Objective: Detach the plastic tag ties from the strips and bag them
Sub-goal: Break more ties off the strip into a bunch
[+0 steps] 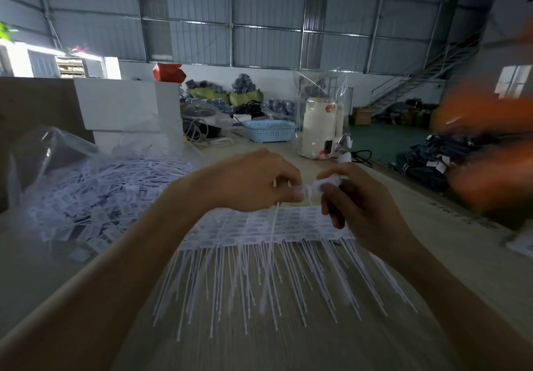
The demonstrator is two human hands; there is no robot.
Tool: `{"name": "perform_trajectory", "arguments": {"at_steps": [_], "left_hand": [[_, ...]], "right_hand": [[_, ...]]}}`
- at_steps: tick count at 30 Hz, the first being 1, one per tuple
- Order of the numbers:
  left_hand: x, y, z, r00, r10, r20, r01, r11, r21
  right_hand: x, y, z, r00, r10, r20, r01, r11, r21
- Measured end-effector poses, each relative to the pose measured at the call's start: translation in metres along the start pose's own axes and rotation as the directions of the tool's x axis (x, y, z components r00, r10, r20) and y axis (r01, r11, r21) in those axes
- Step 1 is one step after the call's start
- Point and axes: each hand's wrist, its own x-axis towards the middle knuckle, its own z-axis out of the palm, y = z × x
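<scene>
Fingers [294, 194] of the left hand [253, 180] are curled and pinch the head of one white tag tie [275, 226], whose thin tail hangs down toward the bench [403, 197]; fingers of the right hand [357, 197] are curled round a small bunch of white plastic [328, 181], touching the left hand's pinch, though blur hides exactly what it is. Both hands are raised just above the far edge of the strips [268, 230], a sheet of joined tag heads lying flat at mid-bench with its tails fanned toward the near edge. Left of the strips lies a loose heap of detached ties [86, 197] on crumpled clear plastic, probably the bag [52, 151], its mouth not clearly visible. Farther off stand a blue basket [269, 130] and a cream-coloured appliance [320, 128]; a blurred orange shape [490, 145] fills the right edge. Judged risks: a pull across the pinch rather than along the joint could snap the tail or tear the head; the hanging tail could snag among the fanned tails and drag the sheet; a loosely held bunch could shed ties onto the strips, mixing finished with unfinished; ties dropped short of the heap may miss the bag.
</scene>
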Motion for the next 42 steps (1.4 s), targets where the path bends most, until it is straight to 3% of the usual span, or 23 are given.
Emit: {"name": "perform_trajectory", "arguments": {"at_steps": [3, 9, 14, 16, 18, 21, 24, 26, 30, 36, 39, 42], "left_hand": [[0.002, -0.001, 0.004, 0.998, 0.004, -0.056, 0.003, 0.993, 0.119], [0.005, 0.003, 0.010, 0.998, 0.001, -0.063, 0.012, 0.979, 0.204], [0.006, 0.003, 0.013, 0.999, -0.053, 0.000, 0.052, 0.994, 0.094], [0.005, 0.005, 0.012, 0.998, -0.022, 0.062, 0.022, 1.000, -0.001], [0.005, 0.006, 0.010, 1.000, -0.001, 0.025, 0.001, 1.000, 0.009], [0.006, 0.005, 0.009, 0.996, -0.003, -0.089, 0.007, 0.999, 0.041], [0.007, 0.010, 0.014, 0.992, -0.026, -0.123, 0.027, 1.000, 0.004], [0.008, 0.013, 0.019, 0.992, -0.032, -0.119, 0.030, 0.999, -0.017], [0.009, 0.017, 0.023, 0.996, -0.015, -0.090, 0.011, 0.999, -0.039], [0.000, 0.008, 0.011, 0.995, -0.094, 0.015, 0.095, 0.995, -0.026], [0.000, 0.010, 0.009, 0.998, -0.042, -0.052, 0.045, 0.997, 0.057], [0.000, 0.014, 0.002, 0.992, -0.002, -0.127, 0.026, 0.981, 0.193]], "right_hand": [[0.000, 0.001, 0.001, 0.999, 0.037, -0.023, -0.036, 0.999, 0.023], [0.001, 0.003, 0.003, 0.993, 0.000, -0.120, -0.018, 0.989, -0.148], [-0.001, 0.010, 0.009, 0.983, -0.021, -0.182, -0.034, 0.955, -0.294], [0.002, 0.018, -0.003, 0.947, 0.112, -0.300, -0.198, 0.941, -0.274], [0.003, 0.023, -0.019, 0.900, 0.265, -0.346, -0.312, 0.946, -0.088], [0.003, 0.015, -0.022, 0.915, 0.375, -0.152, -0.355, 0.924, 0.145], [-0.001, 0.005, -0.003, 0.925, 0.370, 0.091, -0.380, 0.884, 0.271], [-0.001, -0.002, 0.004, 0.910, 0.375, 0.178, -0.414, 0.855, 0.312], [-0.001, -0.004, 0.005, 0.921, 0.344, 0.185, -0.378, 0.903, 0.206], [0.002, 0.002, -0.002, 0.909, 0.402, 0.109, -0.401, 0.775, 0.488], [0.001, 0.003, -0.001, 0.910, 0.394, 0.127, -0.401, 0.765, 0.503], [0.001, 0.002, -0.001, 0.929, 0.355, 0.108, -0.365, 0.824, 0.433]]}}
